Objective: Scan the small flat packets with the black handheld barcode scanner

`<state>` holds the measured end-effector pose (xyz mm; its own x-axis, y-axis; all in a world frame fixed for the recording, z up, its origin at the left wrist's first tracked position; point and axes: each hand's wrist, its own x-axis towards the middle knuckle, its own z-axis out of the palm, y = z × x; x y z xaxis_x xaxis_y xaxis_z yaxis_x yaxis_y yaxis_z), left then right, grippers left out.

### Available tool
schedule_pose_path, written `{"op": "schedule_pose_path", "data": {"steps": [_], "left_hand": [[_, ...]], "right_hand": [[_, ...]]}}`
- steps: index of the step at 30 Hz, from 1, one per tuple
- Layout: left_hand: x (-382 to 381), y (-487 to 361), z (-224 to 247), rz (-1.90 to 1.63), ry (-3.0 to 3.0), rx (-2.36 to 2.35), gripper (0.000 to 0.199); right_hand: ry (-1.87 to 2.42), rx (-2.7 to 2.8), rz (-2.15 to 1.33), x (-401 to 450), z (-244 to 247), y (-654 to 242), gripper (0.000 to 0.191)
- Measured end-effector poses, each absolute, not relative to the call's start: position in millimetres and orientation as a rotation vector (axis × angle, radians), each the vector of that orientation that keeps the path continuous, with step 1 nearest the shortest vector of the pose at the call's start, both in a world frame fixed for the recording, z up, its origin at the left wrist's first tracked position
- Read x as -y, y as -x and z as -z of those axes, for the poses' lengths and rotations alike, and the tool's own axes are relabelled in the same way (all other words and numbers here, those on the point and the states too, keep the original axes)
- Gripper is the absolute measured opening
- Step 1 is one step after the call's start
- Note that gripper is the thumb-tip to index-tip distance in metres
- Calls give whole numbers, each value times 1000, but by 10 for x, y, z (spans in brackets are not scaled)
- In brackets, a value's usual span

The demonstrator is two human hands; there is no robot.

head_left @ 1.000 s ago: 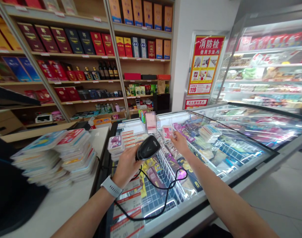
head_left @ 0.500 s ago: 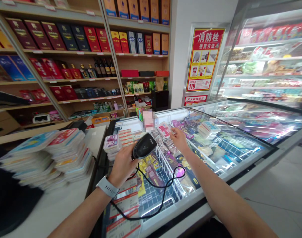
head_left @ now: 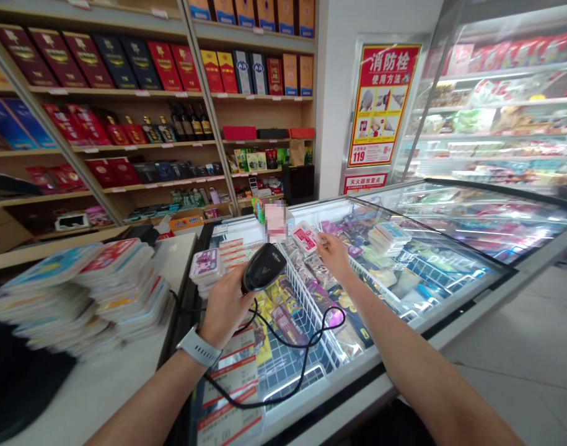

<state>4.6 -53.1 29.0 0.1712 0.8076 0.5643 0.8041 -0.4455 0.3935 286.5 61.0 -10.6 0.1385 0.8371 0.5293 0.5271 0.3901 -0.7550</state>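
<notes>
My left hand, with a pale watch on its wrist, is wrapped round a black barcode scanner above the freezer's glass top. The scanner's black cord loops across the glass. Out ahead, my right hand pinches the edge of a flat, clear pack with a red and white label. A short stack of packs with purple labels stands on the glass left of the scanner. Another stack of similar packs lies right of my right hand.
Tall stacks of packs stand on the white counter at left. Inside the glass-topped chest freezer, wire baskets hold bagged goods. Price labels line its left side. Shelves of boxes rise behind, with a lit display fridge at right.
The view has shifted slightly, so the scene sits a little further left. Both hands keep their holds on the scanner and the pack, with little other movement.
</notes>
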Motion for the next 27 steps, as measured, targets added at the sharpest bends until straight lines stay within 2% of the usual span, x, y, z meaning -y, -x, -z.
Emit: {"op": "schedule_pose_path", "data": {"steps": [9, 16, 27], "left_hand": [[518, -50, -264, -1164, -2417, -1653, 42], [516, -43, -253, -1141, -2445, -1685, 42], [498, -62, -237, -1132, -2474, -1705, 42]], "right_hand": [[1208, 1414, -452, -630, 102, -2892, 27], [1118, 1316, -585, -604, 54, -2883, 32], [1099, 1337, -579, -649, 91, -2897, 33]]}}
